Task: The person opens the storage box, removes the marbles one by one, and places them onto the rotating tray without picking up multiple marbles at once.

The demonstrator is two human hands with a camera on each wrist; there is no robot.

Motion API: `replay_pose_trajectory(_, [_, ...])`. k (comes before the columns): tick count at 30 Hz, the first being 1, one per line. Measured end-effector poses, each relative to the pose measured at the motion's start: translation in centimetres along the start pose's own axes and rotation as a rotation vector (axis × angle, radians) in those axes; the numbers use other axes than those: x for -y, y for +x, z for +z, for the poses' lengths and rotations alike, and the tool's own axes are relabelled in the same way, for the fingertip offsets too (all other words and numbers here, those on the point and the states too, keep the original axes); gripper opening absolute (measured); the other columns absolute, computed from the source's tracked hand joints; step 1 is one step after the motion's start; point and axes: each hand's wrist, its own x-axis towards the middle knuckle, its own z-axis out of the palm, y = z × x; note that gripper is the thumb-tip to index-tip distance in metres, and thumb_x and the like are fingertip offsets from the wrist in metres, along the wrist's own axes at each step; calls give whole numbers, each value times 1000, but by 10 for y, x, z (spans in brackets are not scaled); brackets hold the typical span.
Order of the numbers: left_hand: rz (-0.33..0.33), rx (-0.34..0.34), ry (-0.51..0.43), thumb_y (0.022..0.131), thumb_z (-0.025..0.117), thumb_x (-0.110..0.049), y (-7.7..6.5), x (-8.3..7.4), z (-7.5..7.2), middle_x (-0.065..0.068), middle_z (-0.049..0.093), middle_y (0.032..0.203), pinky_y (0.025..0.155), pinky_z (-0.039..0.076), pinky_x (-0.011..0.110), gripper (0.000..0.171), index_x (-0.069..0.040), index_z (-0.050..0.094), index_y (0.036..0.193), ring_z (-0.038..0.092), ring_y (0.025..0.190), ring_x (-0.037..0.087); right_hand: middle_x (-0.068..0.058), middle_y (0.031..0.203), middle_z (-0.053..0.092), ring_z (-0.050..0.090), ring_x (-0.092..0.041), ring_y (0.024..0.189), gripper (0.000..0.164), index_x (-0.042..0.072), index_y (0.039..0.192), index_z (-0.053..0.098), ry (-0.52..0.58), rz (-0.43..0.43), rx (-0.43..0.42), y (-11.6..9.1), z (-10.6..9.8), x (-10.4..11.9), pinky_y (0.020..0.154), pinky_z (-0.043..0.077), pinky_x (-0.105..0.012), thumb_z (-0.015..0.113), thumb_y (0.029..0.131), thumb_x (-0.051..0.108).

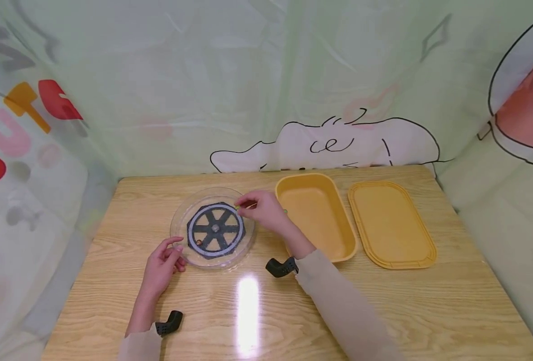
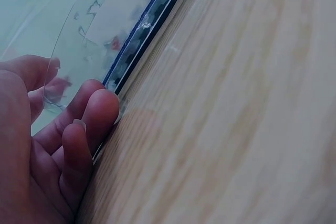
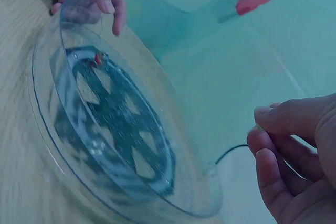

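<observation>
A clear round dish (image 1: 248, 245) stands on the table, with a dark six-spoked wheel shape bearing a pale ring (image 1: 215, 228) in it. A small reddish-brown bead (image 1: 199, 242) lies on the ring at the near left. My left hand (image 1: 160, 265) grips the dish at its left rim; in the left wrist view its fingers (image 2: 100, 111) curl at the clear wall. Over the dish's right side, my right hand (image 1: 266, 210) pinches a tiny green piece (image 1: 237, 207) between thumb and fingertips. The right wrist view mostly hides that piece behind the fingertips (image 3: 262, 116).
Right of the dish stands a deep yellow tub (image 1: 316, 215), partly behind my right hand. A small green spot (image 1: 286, 211) shows between that hand and the tub. Farther right lies a flat yellow lid (image 1: 392, 225). A printed curtain (image 1: 203, 100) borders the wooden table (image 1: 194, 321).
</observation>
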Motion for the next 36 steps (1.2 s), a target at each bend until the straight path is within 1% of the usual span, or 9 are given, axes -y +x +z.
replay_pose_trajectory(10, [-2, -5, 5, 103, 56, -18, -2, -1, -2, 16, 64, 75, 55, 53, 27, 28, -8, 59, 129, 63, 58, 17, -4, 94, 69, 62, -17, 83, 15, 4, 103, 75, 42, 42, 74, 20, 40, 3, 71, 53, -24, 74, 88, 2])
replay_pose_trajectory(13, [-10, -6, 3, 103, 56, -18, -2, -1, -3, 15, 64, 75, 56, 54, 27, 29, -7, 59, 130, 63, 59, 17, -5, 94, 69, 60, -16, 82, 16, 1, 104, 74, 32, 42, 89, 26, 50, 4, 70, 52, -23, 74, 88, 2])
replay_pose_trajectory(16, [-21, -5, -7, 103, 56, -16, -3, -4, -3, 14, 64, 75, 56, 54, 26, 29, -7, 58, 131, 63, 59, 17, -3, 92, 69, 60, -13, 82, 16, 2, 104, 75, -24, 42, 92, 31, 58, 2, 71, 50, -21, 75, 88, 4])
replay_pose_trajectory(18, [-22, 4, -17, 104, 55, -13, -3, -9, -3, 15, 64, 76, 57, 54, 27, 30, -4, 57, 132, 63, 59, 18, 0, 90, 69, 60, -11, 81, 15, 3, 103, 75, -72, 43, 95, 33, 62, 0, 72, 48, -21, 75, 88, 5])
replay_pose_trajectory(20, [-13, 17, -19, 104, 54, -11, -5, -17, -2, 17, 64, 76, 57, 55, 28, 30, -1, 56, 132, 63, 59, 19, 2, 88, 69, 59, -9, 80, 13, 6, 101, 76, -107, 49, 98, 34, 65, -4, 73, 47, -21, 76, 88, 7])
replay_pose_trajectory(23, [-5, 28, -5, 104, 53, -8, -9, -30, 0, 18, 64, 76, 58, 55, 29, 30, 3, 55, 132, 63, 60, 20, 2, 87, 68, 59, -9, 79, 12, 6, 100, 76, -105, 64, 114, 34, 69, -9, 71, 47, -21, 76, 88, 6])
replay_pose_trajectory(25, [5, 34, 4, 104, 53, -9, -11, -34, 1, 18, 64, 76, 57, 55, 28, 31, 4, 54, 131, 63, 60, 20, 1, 87, 68, 59, -9, 79, 13, 5, 100, 75, -87, 76, 123, 34, 70, -12, 71, 47, -21, 75, 88, 6])
replay_pose_trajectory(30, [3, 32, 2, 104, 53, -10, -11, -33, 1, 19, 64, 77, 59, 55, 28, 31, 3, 54, 132, 64, 61, 21, 1, 88, 69, 60, -9, 78, 12, 5, 100, 76, -65, 92, 127, 34, 73, -17, 70, 48, -21, 76, 88, 6])
replay_pose_trajectory(36, [-6, 22, 22, 104, 53, -10, -12, -37, 1, 22, 64, 78, 59, 55, 28, 31, 2, 55, 132, 64, 61, 21, 3, 87, 69, 61, -9, 78, 12, 6, 99, 76, -61, 94, 128, 36, 75, -20, 71, 49, -22, 76, 87, 6])
